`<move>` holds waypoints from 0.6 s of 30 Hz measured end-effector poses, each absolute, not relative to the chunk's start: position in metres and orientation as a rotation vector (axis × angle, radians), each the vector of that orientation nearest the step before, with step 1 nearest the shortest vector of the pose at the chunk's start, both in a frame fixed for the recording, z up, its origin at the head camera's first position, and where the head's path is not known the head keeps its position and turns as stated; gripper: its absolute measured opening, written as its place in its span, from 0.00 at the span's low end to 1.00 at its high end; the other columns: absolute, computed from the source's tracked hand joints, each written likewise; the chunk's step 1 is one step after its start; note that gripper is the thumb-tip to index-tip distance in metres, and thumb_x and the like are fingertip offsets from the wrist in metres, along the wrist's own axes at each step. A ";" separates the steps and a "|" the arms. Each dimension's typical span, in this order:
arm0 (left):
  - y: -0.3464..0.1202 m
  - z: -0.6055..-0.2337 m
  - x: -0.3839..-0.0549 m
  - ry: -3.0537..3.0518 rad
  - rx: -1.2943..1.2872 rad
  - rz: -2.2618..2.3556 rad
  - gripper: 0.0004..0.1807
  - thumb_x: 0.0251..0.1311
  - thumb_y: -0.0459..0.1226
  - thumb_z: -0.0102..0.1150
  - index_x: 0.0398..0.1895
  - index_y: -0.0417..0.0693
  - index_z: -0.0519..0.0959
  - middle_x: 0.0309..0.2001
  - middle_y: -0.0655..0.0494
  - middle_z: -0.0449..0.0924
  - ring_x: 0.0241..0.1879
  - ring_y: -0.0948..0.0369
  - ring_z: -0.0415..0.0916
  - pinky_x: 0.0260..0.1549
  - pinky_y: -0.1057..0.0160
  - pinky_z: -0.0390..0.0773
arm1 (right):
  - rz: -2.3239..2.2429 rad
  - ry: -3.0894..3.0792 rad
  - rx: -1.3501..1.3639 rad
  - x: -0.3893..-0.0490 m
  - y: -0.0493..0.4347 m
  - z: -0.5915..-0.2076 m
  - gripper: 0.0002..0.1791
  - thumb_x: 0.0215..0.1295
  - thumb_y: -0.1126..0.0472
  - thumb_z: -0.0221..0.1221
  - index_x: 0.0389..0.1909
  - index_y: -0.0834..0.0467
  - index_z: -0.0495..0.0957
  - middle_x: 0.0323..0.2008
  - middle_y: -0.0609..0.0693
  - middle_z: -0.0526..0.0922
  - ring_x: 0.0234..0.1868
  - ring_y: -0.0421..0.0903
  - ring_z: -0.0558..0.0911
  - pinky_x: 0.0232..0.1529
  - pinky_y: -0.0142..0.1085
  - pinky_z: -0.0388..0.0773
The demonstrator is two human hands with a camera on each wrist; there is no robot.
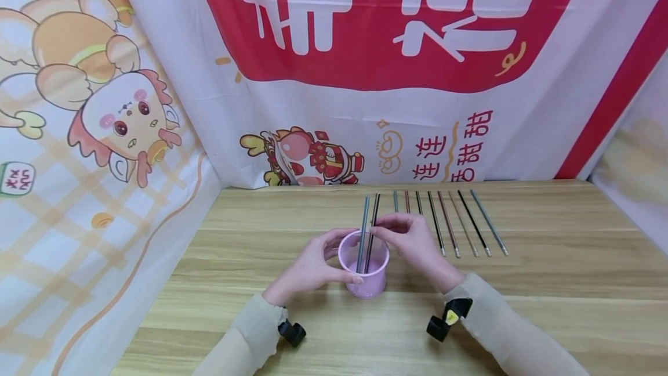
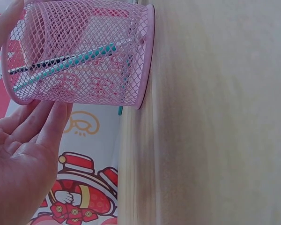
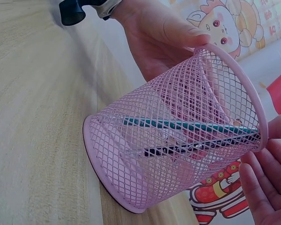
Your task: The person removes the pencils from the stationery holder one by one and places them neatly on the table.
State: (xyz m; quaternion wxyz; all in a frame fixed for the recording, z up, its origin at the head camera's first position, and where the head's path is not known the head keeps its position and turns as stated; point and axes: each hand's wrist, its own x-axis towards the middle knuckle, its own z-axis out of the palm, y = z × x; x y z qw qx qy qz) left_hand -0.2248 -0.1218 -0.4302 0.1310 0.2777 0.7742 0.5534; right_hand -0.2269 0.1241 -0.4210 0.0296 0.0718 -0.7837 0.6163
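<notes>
A pink mesh pencil cup (image 1: 367,288) stands upright on the table. My left hand (image 1: 319,261) holds it from the left, with the thumb (image 3: 196,38) on the near side of the rim and the fingers (image 2: 35,124) round the far side. Two pencils lean inside, their eraser ends down: a blue-green pencil (image 1: 363,219) and a black pencil (image 1: 375,209). At the rim, the thumb and forefinger of my right hand (image 1: 412,242) pinch the black pencil. Its lower end shows through the mesh in the right wrist view, close over the bottom.
Several pencils (image 1: 449,225) lie in a row behind and to the right of the cup on the wooden table (image 1: 563,283), eraser ends toward me. A printed cloth (image 1: 313,103) hangs along the back, another along the left side. Each wrist wears a small black camera mount (image 1: 292,332).
</notes>
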 end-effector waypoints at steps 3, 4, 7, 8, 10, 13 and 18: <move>-0.122 -0.431 -0.226 2.252 0.810 1.601 0.49 0.43 0.39 0.84 0.72 0.51 0.69 0.67 0.60 0.73 0.65 0.62 0.71 0.66 0.61 0.69 | 1.906 -2.405 0.212 -0.227 0.125 -0.421 0.17 0.58 0.52 0.75 0.45 0.55 0.86 0.42 0.49 0.88 0.43 0.49 0.85 0.45 0.40 0.84; -0.122 -0.431 -0.226 2.252 0.811 1.600 0.49 0.43 0.39 0.84 0.72 0.51 0.69 0.67 0.60 0.73 0.65 0.62 0.71 0.66 0.61 0.69 | 1.906 -2.403 0.210 -0.227 0.125 -0.420 0.17 0.58 0.52 0.75 0.45 0.55 0.86 0.42 0.49 0.88 0.43 0.49 0.85 0.45 0.40 0.84; -0.122 -0.430 -0.225 2.249 0.803 1.601 0.50 0.43 0.40 0.85 0.72 0.52 0.69 0.67 0.60 0.73 0.65 0.62 0.71 0.66 0.61 0.69 | 1.916 -2.393 0.207 -0.226 0.125 -0.419 0.17 0.58 0.53 0.75 0.46 0.56 0.86 0.42 0.50 0.88 0.43 0.49 0.85 0.46 0.39 0.84; -0.122 -0.430 -0.225 2.247 0.801 1.603 0.50 0.43 0.40 0.85 0.72 0.52 0.69 0.67 0.60 0.73 0.65 0.61 0.71 0.66 0.61 0.69 | 1.918 -2.388 0.206 -0.226 0.126 -0.419 0.17 0.58 0.54 0.74 0.46 0.56 0.86 0.42 0.50 0.88 0.44 0.49 0.85 0.47 0.39 0.84; -0.122 -0.430 -0.224 2.246 0.792 1.606 0.50 0.43 0.40 0.85 0.72 0.52 0.69 0.67 0.60 0.73 0.65 0.62 0.71 0.66 0.61 0.70 | 1.936 -2.367 0.210 -0.225 0.126 -0.417 0.17 0.59 0.54 0.74 0.47 0.57 0.86 0.42 0.50 0.88 0.44 0.49 0.85 0.47 0.38 0.84; -0.122 -0.430 -0.224 2.246 0.790 1.613 0.49 0.43 0.40 0.85 0.72 0.53 0.69 0.67 0.60 0.73 0.65 0.62 0.71 0.66 0.61 0.70 | 1.956 -2.323 0.213 -0.225 0.127 -0.413 0.18 0.59 0.55 0.74 0.47 0.58 0.86 0.42 0.51 0.88 0.43 0.50 0.85 0.47 0.38 0.84; -0.122 -0.430 -0.223 2.247 0.793 1.618 0.48 0.43 0.41 0.85 0.71 0.54 0.70 0.66 0.61 0.73 0.65 0.62 0.71 0.66 0.61 0.70 | 2.011 -2.193 0.270 -0.225 0.131 -0.407 0.17 0.60 0.59 0.73 0.47 0.63 0.84 0.41 0.55 0.88 0.40 0.50 0.86 0.46 0.38 0.86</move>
